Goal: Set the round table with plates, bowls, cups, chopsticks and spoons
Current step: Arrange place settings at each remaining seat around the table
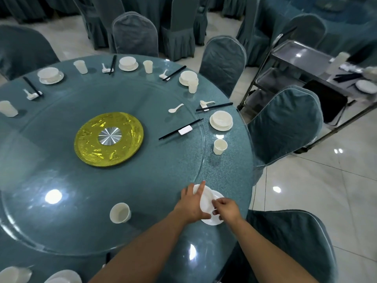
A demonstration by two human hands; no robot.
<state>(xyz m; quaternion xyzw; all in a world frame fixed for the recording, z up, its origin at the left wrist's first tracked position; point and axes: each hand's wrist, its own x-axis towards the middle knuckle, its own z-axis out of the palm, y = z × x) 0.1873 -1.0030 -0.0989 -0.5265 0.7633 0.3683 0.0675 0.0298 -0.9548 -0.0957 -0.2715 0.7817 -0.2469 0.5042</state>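
Left hand: left hand (192, 203) lies along the near-left side of the bowl (205, 201), fingers curled round its wall, holding it tilted over the plate.
Right hand: right hand (225, 207) pinches the bowl's right rim with its fingertips; likely steadies it for centring.
Plate: plate (214, 221) lies flat at the near-right edge of the round table (142, 180), partly under both hands.
Cup: cup (120, 213) stands well apart, to the left.
Judgement: bowl being seated on plate, matching finished settings further round.
Pending here: loose chopsticks (180, 129) and spoon (175, 108) lie on the glass turntable, apparently staged.
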